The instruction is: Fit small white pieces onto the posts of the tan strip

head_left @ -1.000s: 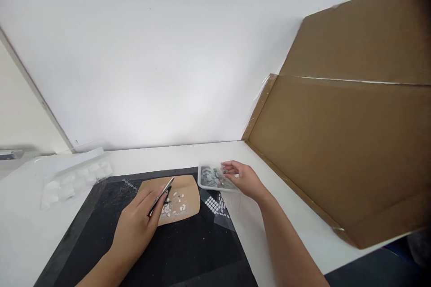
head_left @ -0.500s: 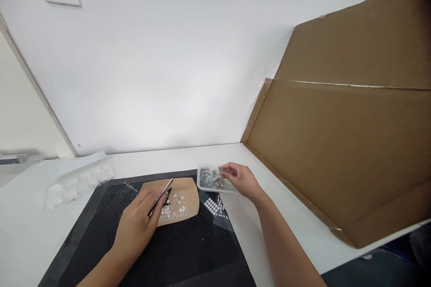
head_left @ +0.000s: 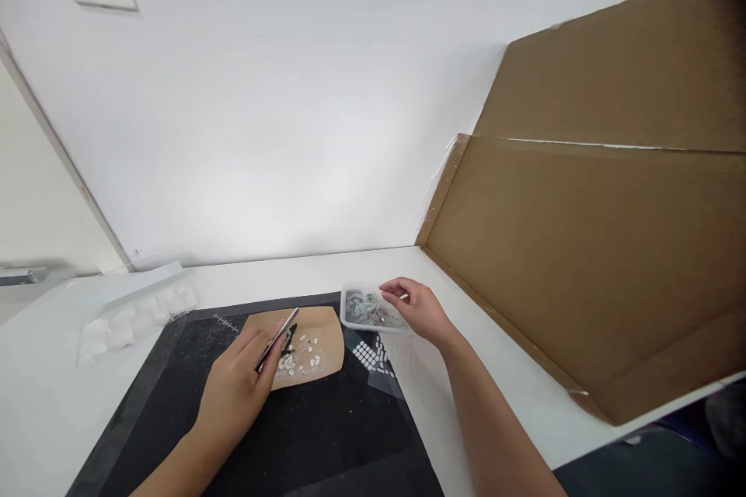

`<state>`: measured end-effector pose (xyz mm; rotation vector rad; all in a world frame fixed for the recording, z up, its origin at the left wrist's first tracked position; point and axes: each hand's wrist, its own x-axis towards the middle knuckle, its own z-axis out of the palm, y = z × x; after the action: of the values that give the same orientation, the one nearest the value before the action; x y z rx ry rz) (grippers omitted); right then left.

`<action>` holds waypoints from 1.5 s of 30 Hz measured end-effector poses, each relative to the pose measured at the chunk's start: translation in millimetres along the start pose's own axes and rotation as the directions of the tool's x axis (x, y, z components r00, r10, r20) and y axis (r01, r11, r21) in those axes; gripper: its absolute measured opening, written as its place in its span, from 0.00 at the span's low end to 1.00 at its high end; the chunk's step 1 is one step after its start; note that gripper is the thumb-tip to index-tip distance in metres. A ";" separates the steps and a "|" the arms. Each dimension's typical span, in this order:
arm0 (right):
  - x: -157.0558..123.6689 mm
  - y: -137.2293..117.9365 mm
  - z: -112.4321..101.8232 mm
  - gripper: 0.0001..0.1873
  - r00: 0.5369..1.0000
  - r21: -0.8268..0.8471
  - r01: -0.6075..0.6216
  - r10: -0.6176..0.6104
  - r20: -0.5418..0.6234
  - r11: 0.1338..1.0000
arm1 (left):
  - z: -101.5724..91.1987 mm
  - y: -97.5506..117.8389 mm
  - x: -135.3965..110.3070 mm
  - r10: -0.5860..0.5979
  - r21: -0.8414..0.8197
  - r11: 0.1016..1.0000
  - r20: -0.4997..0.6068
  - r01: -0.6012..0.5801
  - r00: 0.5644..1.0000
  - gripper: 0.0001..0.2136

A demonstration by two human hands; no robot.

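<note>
My left hand [head_left: 236, 377] is closed around a pair of slim dark-and-silver tweezers [head_left: 277, 340], which slant up and to the right. It rests over the left part of a tan paper tray [head_left: 329, 338]. Small white pieces [head_left: 300, 357] and some dark bits lie scattered in that tray. Over the right side of a white plastic container [head_left: 345, 321] hovers my right hand [head_left: 416, 311], thumb and fingers apart, with nothing visible between them. Crumpled pale-green and clear scraps [head_left: 367, 309] fill the container.
A black mat [head_left: 326, 435] lies under the tan tray. Beside the container is a clear sheet with rows of white stickers [head_left: 367, 356]. A clear compartment box [head_left: 137, 318] stands at left. Brown cardboard [head_left: 571, 264] leans on the right, a white wall behind.
A small greenish scrap at my right fingertips has been let go over the container, and the fingers have spread slightly. My left hand stays in place with the tweezers.
</note>
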<state>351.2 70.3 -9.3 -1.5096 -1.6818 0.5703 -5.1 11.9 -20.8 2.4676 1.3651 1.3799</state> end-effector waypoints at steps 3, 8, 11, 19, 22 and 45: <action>-0.4 -1.8 0.6 0.16 1.000 0.031 -0.011 0.011 -0.001 0.999 | 0.2 0.1 -0.7 0.012 -0.001 1.000 -0.009 -0.012 1.000 0.11; -2.1 -6.9 2.0 0.18 1.000 0.073 -0.025 0.025 0.001 0.997 | -0.5 -0.6 -0.8 0.026 -0.009 1.000 -0.003 -0.026 1.000 0.11; -1.7 -7.8 2.5 0.19 0.999 0.118 -0.028 0.030 -0.012 0.993 | -0.6 -1.1 -0.7 0.029 -0.004 1.000 0.003 -0.029 1.000 0.11; 2.5 -12.6 8.2 0.24 0.995 0.375 -0.016 0.053 -0.089 0.927 | -0.6 1.4 -0.2 0.024 0.007 1.000 -0.018 -0.023 1.000 0.11; 0.2 -20.6 15.3 0.25 0.995 0.475 0.000 0.049 -0.091 0.880 | -1.8 4.6 1.0 0.023 -0.022 0.999 -0.039 -0.024 0.999 0.11; -53.4 -94.2 94.3 0.05 0.761 0.142 0.633 -0.578 -0.295 0.761 | -7.9 44.7 -5.3 -0.269 -0.507 0.782 0.250 0.362 0.930 0.14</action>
<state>217.9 16.9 -6.0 -0.7419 -1.7195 0.2071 18.6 -22.5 -2.4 1.8326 1.0851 1.2328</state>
